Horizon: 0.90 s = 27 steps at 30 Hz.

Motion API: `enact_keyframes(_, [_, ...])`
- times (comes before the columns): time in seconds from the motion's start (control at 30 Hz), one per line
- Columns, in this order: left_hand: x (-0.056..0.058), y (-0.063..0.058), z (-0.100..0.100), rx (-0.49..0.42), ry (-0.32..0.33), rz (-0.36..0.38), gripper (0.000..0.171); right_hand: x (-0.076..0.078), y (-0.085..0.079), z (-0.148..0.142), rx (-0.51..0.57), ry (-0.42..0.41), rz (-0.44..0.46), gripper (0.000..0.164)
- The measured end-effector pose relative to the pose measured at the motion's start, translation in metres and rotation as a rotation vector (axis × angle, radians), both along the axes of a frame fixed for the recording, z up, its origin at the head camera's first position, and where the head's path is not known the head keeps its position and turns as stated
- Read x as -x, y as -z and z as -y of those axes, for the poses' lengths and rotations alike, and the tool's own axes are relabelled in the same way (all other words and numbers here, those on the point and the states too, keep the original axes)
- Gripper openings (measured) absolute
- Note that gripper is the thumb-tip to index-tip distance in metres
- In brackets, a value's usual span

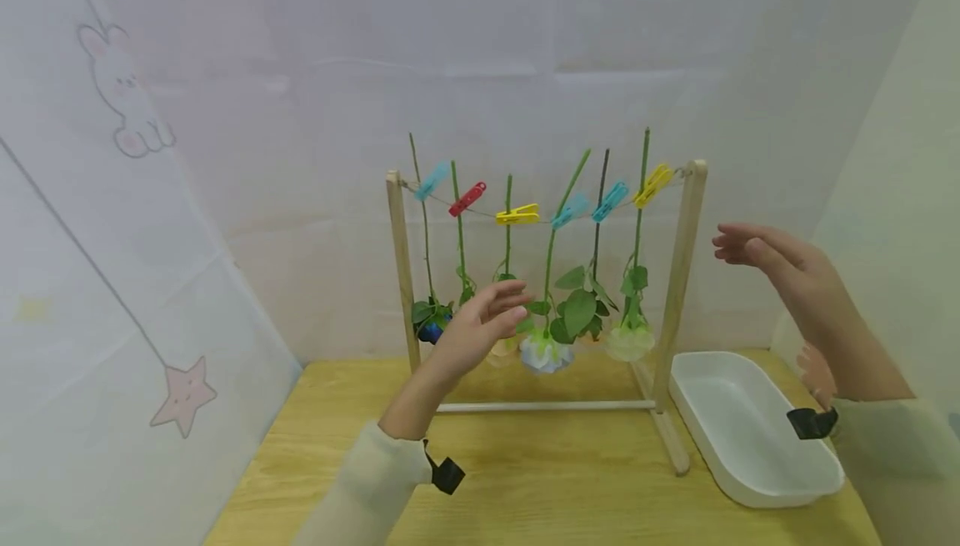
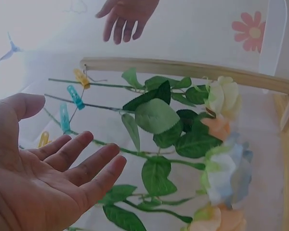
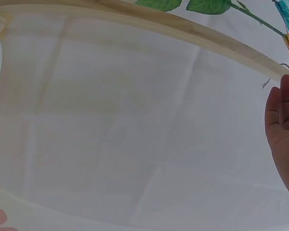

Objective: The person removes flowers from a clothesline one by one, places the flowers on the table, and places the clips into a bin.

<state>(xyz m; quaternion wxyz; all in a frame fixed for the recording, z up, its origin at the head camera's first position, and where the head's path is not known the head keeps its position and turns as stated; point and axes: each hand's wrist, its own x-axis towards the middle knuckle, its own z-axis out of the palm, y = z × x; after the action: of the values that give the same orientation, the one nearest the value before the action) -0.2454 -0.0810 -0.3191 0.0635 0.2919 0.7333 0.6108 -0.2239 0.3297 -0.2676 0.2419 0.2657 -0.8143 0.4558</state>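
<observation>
Toward the rear edge of the counter (image 1: 315, 446), we find six flowers (image 1: 547, 353) hanging from pegs (image 1: 517, 214), none visibly left unpegged; left hand (image 1: 474, 328) and right hand (image 1: 798, 275) hold nothing, fingers loosely extended.

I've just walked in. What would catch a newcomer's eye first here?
Probably the flowers hanging upside down, their six stems clipped by bright blue, red and yellow clothespins to a string across a wooden rack. Next, the two empty hands: the left hand in front of the flowers, the right hand out past the rack's right post. A white tray sits beside the rack, on its right.
</observation>
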Motion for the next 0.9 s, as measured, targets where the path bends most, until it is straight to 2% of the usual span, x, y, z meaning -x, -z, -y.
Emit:
enact_keyframes(0.2, [0.005, -0.008, -0.023, -0.010, 0.050, -0.009, 0.055, 0.009, -0.012, 0.002, -0.008, -0.005, -0.029, 0.036])
enact_keyframes(0.57, [0.015, -0.021, -0.062, -0.021, 0.062, -0.077, 0.048, 0.023, -0.041, 0.008, 0.040, 0.016, -0.022, 0.033])
enact_keyframes(0.73, [0.021, -0.032, -0.081, -0.025, 0.055, -0.096, 0.046, 0.031, -0.055, 0.007, 0.138, -0.027, -0.008, 0.032])
enact_keyframes(0.9, [0.024, -0.041, -0.092, -0.006, 0.070, -0.120, 0.048, 0.042, -0.068, 0.010, 0.082, 0.024, 0.006, 0.033])
